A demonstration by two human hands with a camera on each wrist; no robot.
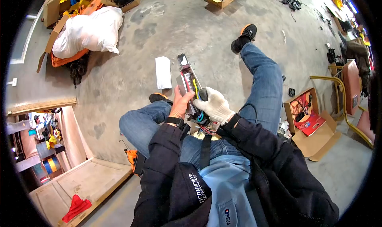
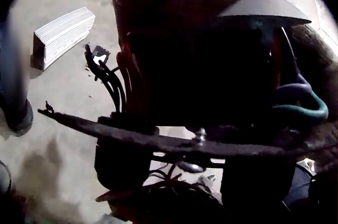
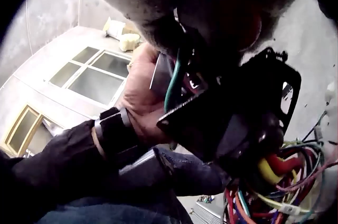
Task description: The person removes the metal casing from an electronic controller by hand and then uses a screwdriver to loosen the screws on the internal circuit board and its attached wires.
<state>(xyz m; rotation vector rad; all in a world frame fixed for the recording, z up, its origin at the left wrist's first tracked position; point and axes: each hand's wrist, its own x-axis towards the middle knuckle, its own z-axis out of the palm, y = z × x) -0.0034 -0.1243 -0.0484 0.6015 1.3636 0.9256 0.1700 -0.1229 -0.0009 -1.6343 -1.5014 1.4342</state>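
Observation:
Over the person's lap lies a long, narrow electrical assembly (image 1: 187, 76) with a metal housing, a yellow strip and bundled wires (image 3: 296, 182) at its near end. My bare left hand (image 1: 182, 102) grips its side, thumb along the metal. The right hand (image 1: 216, 106), in a white knitted glove, holds a dark-handled screwdriver (image 1: 203, 94) whose thin shaft runs along the assembly. In the right wrist view the left hand (image 3: 141, 89) appears behind a black bracket (image 3: 211, 124). Deep shadow hides most of the assembly in the left wrist view, where a green wire (image 2: 303, 112) loops out.
A white ribbed block (image 1: 163, 72) stands on the concrete floor ahead. To the right are an open cardboard box (image 1: 312, 137) and a chair (image 1: 352, 86). Boxes with a white sack (image 1: 91, 30) sit at far left, above a wooden panel (image 1: 95, 179) with a red cloth (image 1: 76, 208).

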